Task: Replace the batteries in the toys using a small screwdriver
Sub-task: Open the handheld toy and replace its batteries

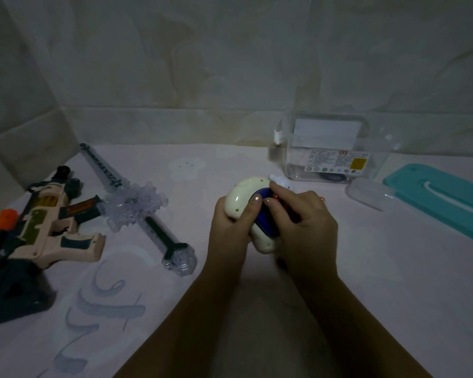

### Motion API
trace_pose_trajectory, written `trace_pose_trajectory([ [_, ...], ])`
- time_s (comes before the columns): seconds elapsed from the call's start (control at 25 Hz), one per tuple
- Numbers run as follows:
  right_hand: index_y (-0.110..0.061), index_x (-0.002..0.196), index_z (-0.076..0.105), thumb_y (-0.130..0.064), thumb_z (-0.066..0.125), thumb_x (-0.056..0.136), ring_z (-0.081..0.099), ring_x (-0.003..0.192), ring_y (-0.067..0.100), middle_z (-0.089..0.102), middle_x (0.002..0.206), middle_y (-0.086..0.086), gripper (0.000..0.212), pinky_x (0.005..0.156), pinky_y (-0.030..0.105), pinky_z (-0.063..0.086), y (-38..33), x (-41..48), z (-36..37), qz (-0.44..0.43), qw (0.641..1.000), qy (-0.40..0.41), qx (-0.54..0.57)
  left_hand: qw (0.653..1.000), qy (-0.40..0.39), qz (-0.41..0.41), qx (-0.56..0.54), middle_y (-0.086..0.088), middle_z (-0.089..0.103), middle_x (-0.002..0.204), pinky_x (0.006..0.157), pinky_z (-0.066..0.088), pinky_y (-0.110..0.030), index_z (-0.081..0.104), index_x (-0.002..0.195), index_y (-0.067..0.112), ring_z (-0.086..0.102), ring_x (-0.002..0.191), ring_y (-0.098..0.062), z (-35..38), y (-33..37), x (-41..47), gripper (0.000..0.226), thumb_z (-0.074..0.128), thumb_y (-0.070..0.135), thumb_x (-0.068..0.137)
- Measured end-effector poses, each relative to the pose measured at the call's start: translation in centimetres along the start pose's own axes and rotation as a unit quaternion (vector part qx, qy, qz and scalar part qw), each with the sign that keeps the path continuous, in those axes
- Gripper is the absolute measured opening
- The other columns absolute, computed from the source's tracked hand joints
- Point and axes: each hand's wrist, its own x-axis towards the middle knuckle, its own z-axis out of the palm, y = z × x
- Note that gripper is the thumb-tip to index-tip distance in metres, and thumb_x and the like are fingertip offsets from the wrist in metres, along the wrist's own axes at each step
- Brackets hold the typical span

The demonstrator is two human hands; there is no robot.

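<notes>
Only the person's two hands and forearms are in view. The left hand (231, 225) and the right hand (309, 222) are bare and slender. The short, rounded nail of the left thumb (256, 199) shows a small pale glint of light. The left forearm (191, 323) and the right forearm (347, 323) are uncovered from wrist to the picture's lower edge. In the dim light, finer marks on them cannot be told.
</notes>
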Motion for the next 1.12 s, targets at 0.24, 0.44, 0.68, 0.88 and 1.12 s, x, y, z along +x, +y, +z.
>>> trace_pose_trajectory([
  [0.24, -0.002, 0.111, 0.066, -0.028, 0.043, 0.083, 0.06, 0.071, 0.024, 0.063, 0.088, 0.017, 0.045, 0.054, 0.026, 0.051, -0.5, -0.2, 0.0, -0.137, 0.985, -0.001, -0.102, 1.0, 0.004, -0.015, 0.015, -0.007, 0.068, 0.122, 0.093, 0.055, -0.054, 0.056, 0.128, 0.019, 0.068, 0.111, -0.027, 0.1, -0.2, -0.1, 0.077, 0.073, 0.061, 0.066],
  [0.44, -0.018, 0.118, 0.059, -0.02, 0.056, 0.092, 0.053, 0.084, -0.006, 0.06, 0.104, -0.003, 0.027, 0.074, -0.001, 0.038, -0.2, 0.2, 0.0, 0.051, 0.997, -0.045, 0.04, 0.999, 0.012, -0.03, 0.019, -0.006, 0.07, 0.12, 0.09, 0.058, -0.052, 0.055, 0.13, 0.021, 0.069, 0.108, -0.025, 0.2, 0.0, 0.0, 0.082, 0.07, 0.065, 0.063],
  [0.68, -0.019, 0.097, 0.062, -0.014, 0.063, 0.086, 0.061, 0.078, -0.008, 0.065, 0.09, -0.006, 0.012, 0.06, 0.004, 0.046, 0.0, 1.2, -2.1, 0.185, 0.954, -0.016, 0.236, 0.999, 0.025, -0.03, 0.036, -0.008, 0.07, 0.118, 0.086, 0.059, -0.053, 0.055, 0.13, 0.019, 0.07, 0.106, -0.027, 0.4, -0.2, 0.3, 0.085, 0.067, 0.071, 0.064],
  [0.88, -0.023, 0.097, 0.064, -0.014, 0.064, 0.085, 0.061, 0.087, -0.004, 0.064, 0.095, -0.008, 0.015, 0.069, 0.006, 0.048, 0.4, 0.8, -1.7, 0.138, 0.969, -0.071, 0.195, 0.998, 0.015, -0.019, 0.053, -0.007, 0.07, 0.117, 0.088, 0.058, -0.054, 0.056, 0.128, 0.02, 0.07, 0.106, -0.027, 0.4, -0.4, 0.2, 0.086, 0.069, 0.077, 0.064],
  [1.12, -0.024, 0.106, 0.069, -0.021, 0.067, 0.084, 0.048, 0.082, -0.011, 0.056, 0.094, -0.004, 0.022, 0.075, -0.002, 0.034, 1.1, 0.7, -1.1, 0.037, 0.995, -0.089, 0.014, 0.997, 0.042, -0.009, 0.064, -0.007, 0.073, 0.108, 0.088, 0.057, -0.055, 0.062, 0.115, 0.018, 0.071, 0.101, -0.026, 0.5, -0.4, 0.1, 0.075, 0.072, 0.07, 0.061],
])
